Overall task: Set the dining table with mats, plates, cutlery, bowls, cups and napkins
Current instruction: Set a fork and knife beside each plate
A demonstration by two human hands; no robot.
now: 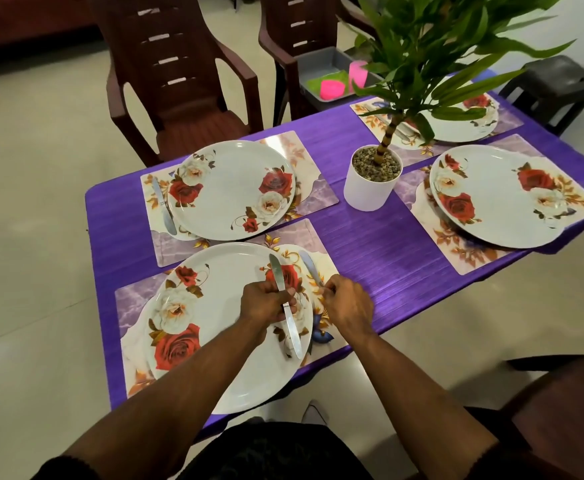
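Head view:

- Mats and plates look done: four floral place mats on the purple table (370, 244), each with one floral plate on it. Near-left plate (221, 323), far-left plate (235, 188), near-right plate (505, 195), far-right plate (463, 119).
- Cutlery is partway, going by how things lie. One table knife (164, 206) sits on the mat just left of the far-left plate. Some cutlery shows on the far-right mat behind the plant stem, but the leaves hide the kind and count. Nothing visible beside the near-right plate.
- The person's left hand (266, 303) has its fingers curled round a knife (285, 303), held over the near-left plate, blade pointing away.
- The right hand (347, 303) pinches the handle of a second knife (313, 268), over the mat just right of that plate. Whether it touches the mat, can't tell.
- So three knives clearly seen, two of them in hand.
- No bowls, cups or napkins on the table, so those steps look undone.
- A grey tray (321, 64) on the far chair holds a pink cup (358, 72), another pink round thing and something green, probably supplies for later.
- One potted plant (373, 181) in a white pot sits mid-table, between the left and right settings.
- Two brown plastic chairs on the far side, one dark stool at far right.
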